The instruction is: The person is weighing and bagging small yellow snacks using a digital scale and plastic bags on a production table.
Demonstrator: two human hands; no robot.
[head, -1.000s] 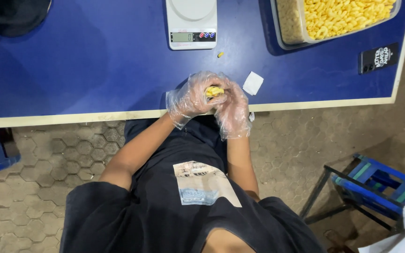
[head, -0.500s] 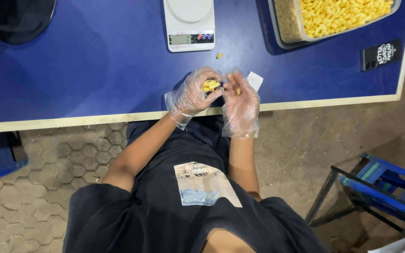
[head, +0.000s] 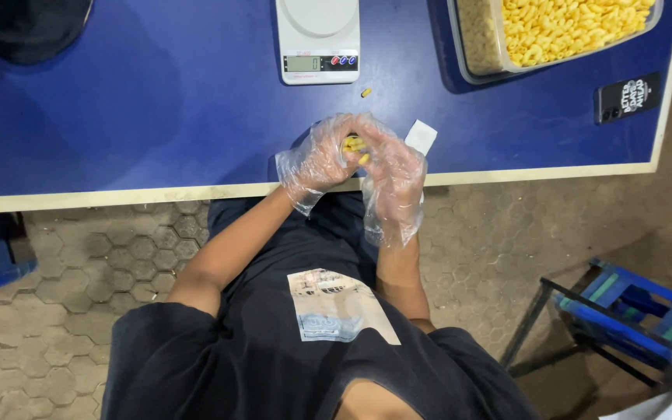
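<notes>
Two hands in thin clear plastic gloves meet at the near edge of a blue table (head: 157, 117). The left hand (head: 316, 162) is cupped, fingers curled around a small heap of yellow snack pieces (head: 353, 145). The right hand (head: 389, 173) leans in against it, its fingertips pinching one yellow piece (head: 364, 159) just beside the heap. Just right of the hands lies a small white paper square (head: 420, 137). Farther back sits a white kitchen scale (head: 318, 39), and a single stray yellow piece (head: 365, 92) lies on the table between the scale and the hands. At the far right stands a clear tub of yellow snacks (head: 561, 31), with a black phone (head: 628, 96) near it.
</notes>
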